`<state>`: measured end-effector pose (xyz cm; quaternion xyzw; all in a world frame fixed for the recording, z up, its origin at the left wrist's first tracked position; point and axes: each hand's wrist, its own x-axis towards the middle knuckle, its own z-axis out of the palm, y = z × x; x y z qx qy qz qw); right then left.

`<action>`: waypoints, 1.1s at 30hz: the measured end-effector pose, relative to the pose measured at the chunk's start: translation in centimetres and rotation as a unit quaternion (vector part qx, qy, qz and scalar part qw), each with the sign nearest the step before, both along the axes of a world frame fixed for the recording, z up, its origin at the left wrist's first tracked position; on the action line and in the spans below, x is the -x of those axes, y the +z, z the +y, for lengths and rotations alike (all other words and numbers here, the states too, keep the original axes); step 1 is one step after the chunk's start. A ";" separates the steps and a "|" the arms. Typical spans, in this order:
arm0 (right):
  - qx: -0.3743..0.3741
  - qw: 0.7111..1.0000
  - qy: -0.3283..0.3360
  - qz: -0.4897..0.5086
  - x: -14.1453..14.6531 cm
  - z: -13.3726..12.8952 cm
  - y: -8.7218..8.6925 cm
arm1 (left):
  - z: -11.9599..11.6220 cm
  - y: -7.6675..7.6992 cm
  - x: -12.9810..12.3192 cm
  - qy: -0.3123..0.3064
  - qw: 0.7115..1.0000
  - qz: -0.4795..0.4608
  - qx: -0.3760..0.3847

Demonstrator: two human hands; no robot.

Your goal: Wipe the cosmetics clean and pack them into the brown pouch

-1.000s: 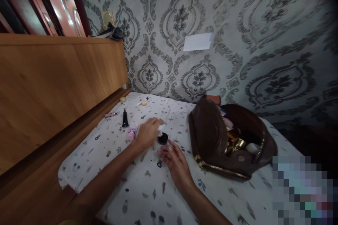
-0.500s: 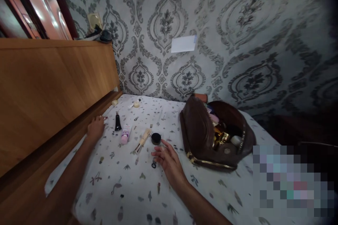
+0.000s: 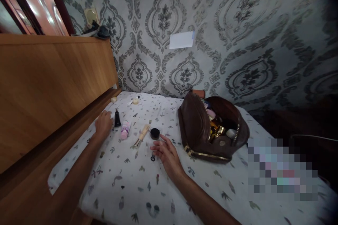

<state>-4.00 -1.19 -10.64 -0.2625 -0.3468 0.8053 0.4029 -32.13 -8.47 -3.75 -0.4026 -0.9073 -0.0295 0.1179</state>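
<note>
On the patterned white cloth, my right hand [image 3: 167, 156] has its fingers apart beside a round black-lidded jar [image 3: 155, 133], holding nothing. My left hand [image 3: 104, 123] rests at the cloth's left side, near a black tube [image 3: 117, 119]; its fingertips point away and what may be under them is hidden. Between the hands lie a pink and white tube [image 3: 125, 130] and a beige tube [image 3: 142, 136]. A small pale round item [image 3: 135, 101] lies farther back, and another pale piece [image 3: 113, 100] sits by the wooden edge.
An open brown bag [image 3: 194, 126] filled with small items stands at the right. Behind it, an orange-brown object [image 3: 198, 93] touches the wall. A wooden panel [image 3: 58, 77] borders the left side. A blurred-out patch [image 3: 283, 170] covers the right.
My left hand has shifted slightly right, nearer the black tube, and the small item seen at its fingertips no longer shows. My right hand stays beside the jar. The view has tilted slightly.
</note>
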 end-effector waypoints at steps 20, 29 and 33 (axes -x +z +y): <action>-0.132 0.989 0.064 -0.009 0.2 -1.4 -0.5 | 0.5 -1.2 -6.7 -0.114 0.953 -0.267 -0.087; -0.066 0.994 0.066 0.062 0.2 -3.3 2.2 | -1.2 -2.6 -16.6 -0.261 0.927 -0.193 -0.188; -0.054 0.998 0.030 0.032 -0.7 -3.7 1.9 | -0.9 -3.3 -17.5 -0.292 0.924 -0.152 -0.196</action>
